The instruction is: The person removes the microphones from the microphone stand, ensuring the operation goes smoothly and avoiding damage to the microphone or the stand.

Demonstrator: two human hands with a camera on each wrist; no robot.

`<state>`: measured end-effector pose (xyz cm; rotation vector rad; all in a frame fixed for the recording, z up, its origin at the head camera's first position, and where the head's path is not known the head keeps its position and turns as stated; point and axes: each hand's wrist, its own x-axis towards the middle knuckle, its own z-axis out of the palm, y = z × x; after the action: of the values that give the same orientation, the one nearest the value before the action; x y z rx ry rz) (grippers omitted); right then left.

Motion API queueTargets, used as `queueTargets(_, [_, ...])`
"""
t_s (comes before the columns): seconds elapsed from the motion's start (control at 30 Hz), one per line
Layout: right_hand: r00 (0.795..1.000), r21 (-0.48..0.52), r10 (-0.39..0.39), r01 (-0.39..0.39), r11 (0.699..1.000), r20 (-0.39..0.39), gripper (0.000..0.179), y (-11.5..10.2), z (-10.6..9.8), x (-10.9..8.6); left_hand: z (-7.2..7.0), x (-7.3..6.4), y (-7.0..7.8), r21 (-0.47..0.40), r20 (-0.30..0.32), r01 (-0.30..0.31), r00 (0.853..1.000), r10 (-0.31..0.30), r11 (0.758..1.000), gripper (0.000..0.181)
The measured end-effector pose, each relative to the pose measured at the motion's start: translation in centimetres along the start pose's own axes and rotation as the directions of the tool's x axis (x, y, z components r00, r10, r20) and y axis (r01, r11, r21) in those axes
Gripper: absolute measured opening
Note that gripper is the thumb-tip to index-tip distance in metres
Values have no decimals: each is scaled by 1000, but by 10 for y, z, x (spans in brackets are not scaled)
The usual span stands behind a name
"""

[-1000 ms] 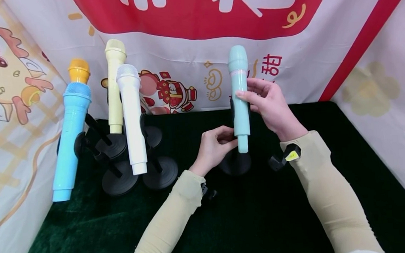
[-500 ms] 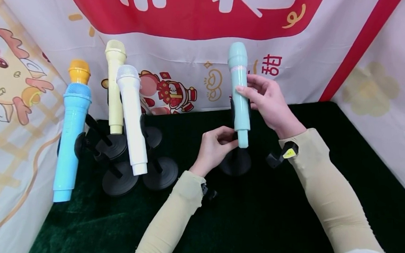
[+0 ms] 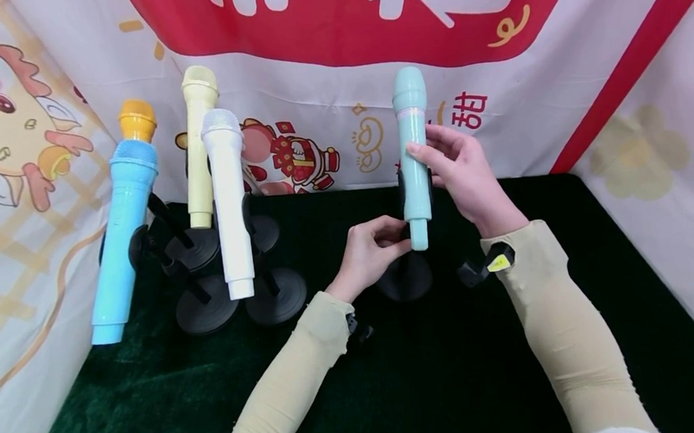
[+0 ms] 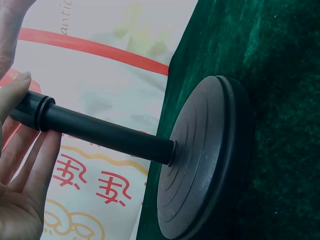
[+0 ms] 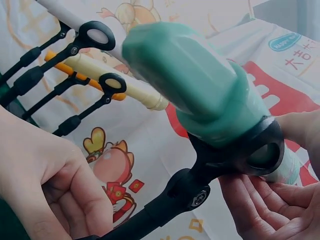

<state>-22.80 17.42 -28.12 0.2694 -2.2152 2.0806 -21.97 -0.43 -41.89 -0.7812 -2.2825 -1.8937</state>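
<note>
A mint-green microphone (image 3: 415, 170) stands nearly upright in the black clip (image 5: 235, 155) of a desk stand. My right hand (image 3: 462, 173) holds the microphone's middle from the right, thumb in front and fingers behind, right by the clip. Lower down, my left hand (image 3: 368, 252) pinches the collar (image 4: 37, 110) of the stand's pole between thumb and fingers. The round black base (image 4: 200, 155) rests on the dark green cloth, with the bare pole (image 4: 110, 132) rising from it. In the head view the microphone hides part of the clip and pole.
On the left stand several more microphones on black stands: a blue one (image 3: 122, 241), a white one (image 3: 231, 205), a pale yellow one (image 3: 200, 153) and an orange one (image 3: 137, 121). A printed cloth (image 3: 322, 62) hangs close behind the table.
The mint-green microphone and my right hand have risen slightly. My left hand has stayed at the collar, and the stand's base has kept its place.
</note>
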Motion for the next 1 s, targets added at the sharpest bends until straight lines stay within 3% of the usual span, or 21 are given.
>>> queueTargets(0.17, [999, 55, 46, -46, 997, -6, 52, 1, 0, 0, 0, 0, 0, -3, -2, -3, 1000, 3, 1000, 20])
queueTargets(0.43, [992, 200, 112, -121, 972, 56, 54, 2, -1, -2, 1, 1, -1, -2, -12, -3, 1000, 3, 1000, 20])
queueTargets(0.73, [993, 134, 112, -117, 984, 43, 59, 3, -1, -10, 1, 1, 0, 4, -10, -6, 1000, 6, 1000, 19])
queueTargets(1.0, [997, 121, 59, -65, 991, 51, 59, 5, -1, -17, 1, 1, -1, 5, -9, -15, 1000, 15, 1000, 20])
